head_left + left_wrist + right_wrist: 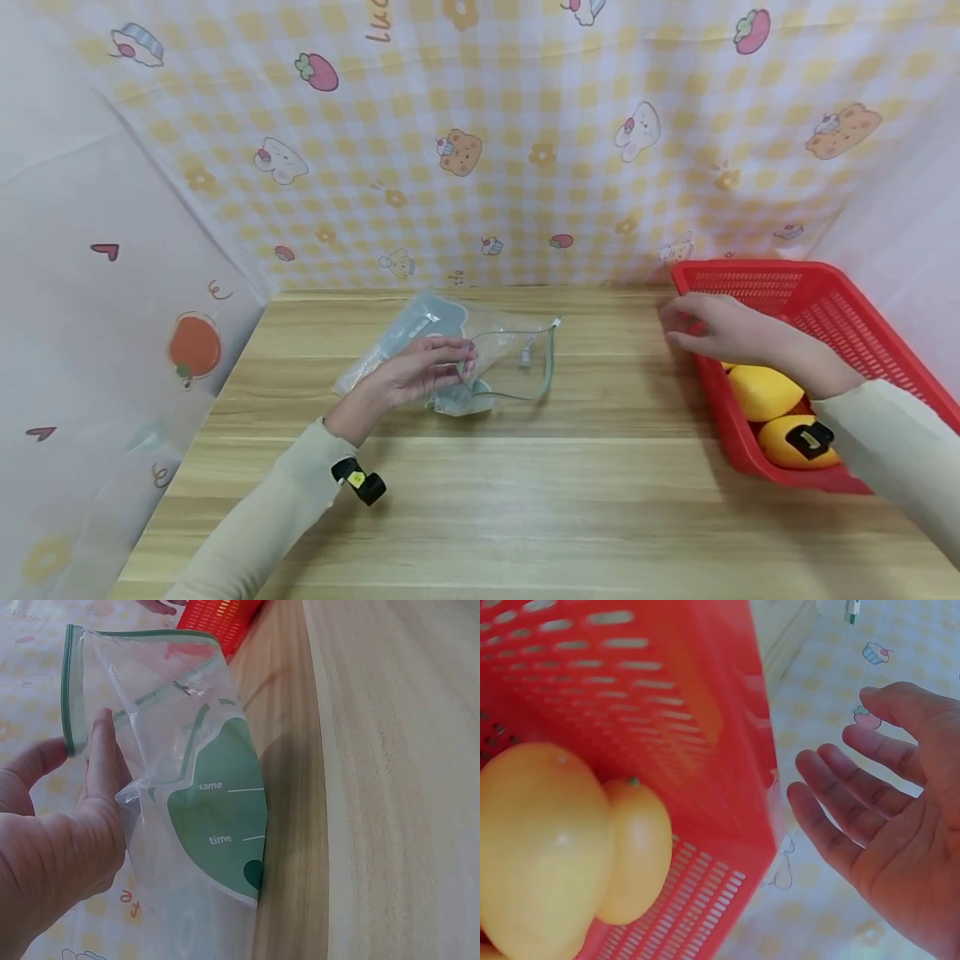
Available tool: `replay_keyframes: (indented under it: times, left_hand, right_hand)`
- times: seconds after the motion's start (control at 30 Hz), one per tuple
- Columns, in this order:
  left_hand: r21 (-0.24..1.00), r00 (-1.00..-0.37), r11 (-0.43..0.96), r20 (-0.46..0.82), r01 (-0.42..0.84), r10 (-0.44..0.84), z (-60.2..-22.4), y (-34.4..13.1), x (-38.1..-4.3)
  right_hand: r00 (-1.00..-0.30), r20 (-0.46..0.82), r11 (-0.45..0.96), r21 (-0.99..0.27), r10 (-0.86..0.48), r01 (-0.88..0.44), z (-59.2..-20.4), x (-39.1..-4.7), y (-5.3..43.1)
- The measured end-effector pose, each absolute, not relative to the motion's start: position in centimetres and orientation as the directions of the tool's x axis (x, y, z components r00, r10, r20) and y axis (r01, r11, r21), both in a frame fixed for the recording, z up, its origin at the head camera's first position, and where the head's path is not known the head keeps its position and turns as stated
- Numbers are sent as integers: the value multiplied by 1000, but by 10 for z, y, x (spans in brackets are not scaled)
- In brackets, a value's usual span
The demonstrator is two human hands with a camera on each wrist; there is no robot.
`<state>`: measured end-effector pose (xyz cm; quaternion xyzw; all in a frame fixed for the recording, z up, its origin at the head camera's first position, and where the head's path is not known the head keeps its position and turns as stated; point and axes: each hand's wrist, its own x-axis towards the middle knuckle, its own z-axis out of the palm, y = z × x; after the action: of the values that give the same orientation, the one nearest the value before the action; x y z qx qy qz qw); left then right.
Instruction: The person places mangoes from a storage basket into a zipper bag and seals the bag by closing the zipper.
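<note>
Head view: thin cloth backdrop (540, 200) at surface's far edge, soft folds, yellow/white gingham w/ strawberry, cupcake & flower prints; whiter sheet (82, 350) w/ heart prints along L edge. Surface (517, 517) = pale wood-look, smooth, long straight grain running side to side.

Basket (855, 325) by the R edge, toward far R corner: red plastic, glossy, rectangular, flared walls w/ rows of slots, smooth rim. Cream sleeves, plain & soft, cover both forearms; L sleeve (262, 508) comes in over the near L corner, R sleeve (892, 442) over the R edge.

Zip bag (214, 810) lies L of surface's middle, nearer far edge: clear film, creased & shiny, mouth gaping toward R edge, green zip strips; muted-green curved panel w/ white "name" / "time" per left wrist view.

L hand (423, 367) pinches bag's mouth edge btwn thumb & fingers. R hand (716, 329) holds nothing: fingers loosely bent, slightly spread, just past basket's L rim near its far L corner; right wrist view shows fingertips just outside the wall, apart from it.

Yellow-orange fruits (761, 393) in basket, near end, at least 2 visible: smooth, plump ovals, touching in right wrist view, one w/ tiny green stem tip. Smallest: black wrist cams (360, 482), boxy, one per cuff; white end pc (557, 322) at zip's corner.
</note>
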<state>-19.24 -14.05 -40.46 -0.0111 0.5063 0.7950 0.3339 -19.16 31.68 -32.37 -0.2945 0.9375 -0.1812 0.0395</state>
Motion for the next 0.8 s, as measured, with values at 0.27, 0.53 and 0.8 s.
replay_keyframes:
  times: [0.27,0.53,0.8]
  left_hand:
    - [791,-778,-278,-354,-545,519,-406,-145,-190]
    - [807,-777,-261,-339,-530,531,-407,-147,-190]
    - [803,-778,-261,-348,-535,524,-406,-147,-190]
  right_hand:
    - [-815,124,734,-374,-566,-567,-320,-180,338]
    - [-818,164,743,-348,-552,-571,-317,-172,359]
    - [-832,166,777,-298,-530,-554,-318,-169,383]
